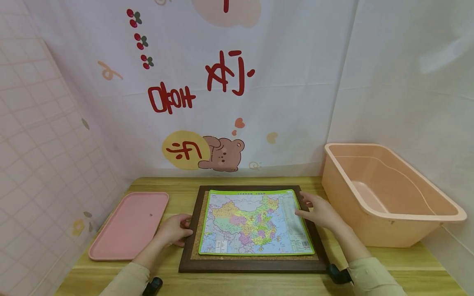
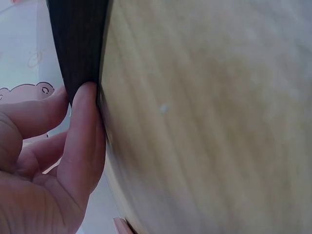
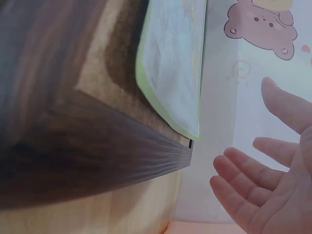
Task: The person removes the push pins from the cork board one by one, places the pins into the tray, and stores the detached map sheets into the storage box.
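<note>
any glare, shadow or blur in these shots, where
Head: greyish sheen on the right side of the map; left wrist: grain of the table soft; right wrist: near part of the frame blurred, dark shadow on the cork beside the map.

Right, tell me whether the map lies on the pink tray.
No: the map lies on the framed board, while the pink tray sits apart, to the board's left.
</note>
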`<action>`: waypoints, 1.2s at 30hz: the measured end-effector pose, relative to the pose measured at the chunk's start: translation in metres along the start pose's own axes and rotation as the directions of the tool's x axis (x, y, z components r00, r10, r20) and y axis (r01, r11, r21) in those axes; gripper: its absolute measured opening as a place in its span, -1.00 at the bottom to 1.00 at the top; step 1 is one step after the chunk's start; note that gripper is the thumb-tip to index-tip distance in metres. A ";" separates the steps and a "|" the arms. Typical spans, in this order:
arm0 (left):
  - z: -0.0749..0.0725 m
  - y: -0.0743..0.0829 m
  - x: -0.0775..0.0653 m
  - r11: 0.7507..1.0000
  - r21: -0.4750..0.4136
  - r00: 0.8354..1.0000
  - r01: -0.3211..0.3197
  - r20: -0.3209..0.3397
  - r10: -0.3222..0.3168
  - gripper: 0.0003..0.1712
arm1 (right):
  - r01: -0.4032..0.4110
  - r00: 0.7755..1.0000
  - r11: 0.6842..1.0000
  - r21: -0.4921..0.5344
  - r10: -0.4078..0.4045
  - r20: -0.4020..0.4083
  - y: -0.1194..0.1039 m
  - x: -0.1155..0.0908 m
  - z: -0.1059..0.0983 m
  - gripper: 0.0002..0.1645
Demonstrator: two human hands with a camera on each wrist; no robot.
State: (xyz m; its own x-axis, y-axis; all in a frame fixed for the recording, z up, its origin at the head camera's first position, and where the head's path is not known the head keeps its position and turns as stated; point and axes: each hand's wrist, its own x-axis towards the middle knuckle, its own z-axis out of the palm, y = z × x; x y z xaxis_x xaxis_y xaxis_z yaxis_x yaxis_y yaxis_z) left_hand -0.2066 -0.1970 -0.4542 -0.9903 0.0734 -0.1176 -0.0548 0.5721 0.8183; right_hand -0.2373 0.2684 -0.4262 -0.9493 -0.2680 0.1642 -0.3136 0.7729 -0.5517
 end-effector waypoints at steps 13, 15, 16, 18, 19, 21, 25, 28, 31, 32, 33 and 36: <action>-0.001 0.001 0.000 0.998 0.069 1.000 -0.016 0.014 0.015 -0.38 | -0.088 0.995 0.996 0.033 0.087 0.041 -0.001 0.010 0.002 -0.10; -0.001 0.002 -0.001 0.997 0.074 1.000 -0.015 0.016 0.014 -0.38 | -0.096 0.994 0.995 0.025 0.094 0.048 0.001 0.013 0.003 -0.09; -0.001 0.003 -0.001 0.997 0.073 1.000 -0.015 0.015 0.014 -0.38 | -0.101 0.994 0.995 0.020 0.100 0.052 0.002 0.014 0.004 -0.09; -0.001 0.003 -0.001 0.997 0.071 1.000 -0.014 0.016 0.013 -0.38 | -0.117 0.991 0.993 0.016 0.116 0.062 0.004 0.016 0.006 -0.07; -0.001 0.003 -0.001 0.997 0.072 1.000 -0.015 0.016 0.014 -0.38 | -0.125 0.990 0.992 0.015 0.123 0.066 0.004 0.017 0.006 -0.05; -0.001 0.003 -0.001 0.997 0.071 1.000 -0.016 0.016 0.015 -0.38 | -0.144 0.987 0.990 0.012 0.143 0.073 0.004 0.019 0.008 -0.04; 0.000 0.002 -0.001 0.997 0.069 1.000 -0.018 0.014 0.017 -0.38 | -0.167 0.982 0.986 -0.001 0.167 0.085 0.004 0.021 0.009 -0.03; 0.000 0.001 0.000 0.998 0.068 1.000 -0.017 0.012 0.017 -0.38 | -0.177 0.979 0.984 -0.006 0.176 0.099 0.005 0.023 0.010 -0.03; 0.000 -0.001 0.001 0.997 0.069 1.000 -0.017 0.010 0.016 -0.38 | -0.189 0.976 0.982 -0.002 0.188 0.110 0.005 0.025 0.011 -0.03; 0.000 -0.001 0.001 0.998 0.068 1.000 -0.017 0.009 0.017 -0.38 | -0.193 0.975 0.981 0.001 0.192 0.114 0.005 0.025 0.012 -0.03; 0.000 -0.001 0.001 0.998 0.068 1.000 -0.017 0.008 0.017 -0.38 | -0.195 0.974 0.981 0.003 0.193 0.116 0.004 0.025 0.012 -0.03; 0.000 -0.001 0.001 0.998 0.063 1.000 -0.016 0.010 0.016 -0.38 | -0.206 0.972 0.979 0.006 0.204 0.121 0.003 0.026 0.012 -0.03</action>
State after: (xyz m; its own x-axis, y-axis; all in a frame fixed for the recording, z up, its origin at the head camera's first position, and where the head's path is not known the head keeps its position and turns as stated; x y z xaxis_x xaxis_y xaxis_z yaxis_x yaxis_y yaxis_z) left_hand -0.2077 -0.1971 -0.4554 -0.9898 0.0903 -0.1101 -0.0304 0.6212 0.7831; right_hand -0.2627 0.2572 -0.4335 -0.9837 -0.1721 -0.0517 -0.1110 0.8082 -0.5784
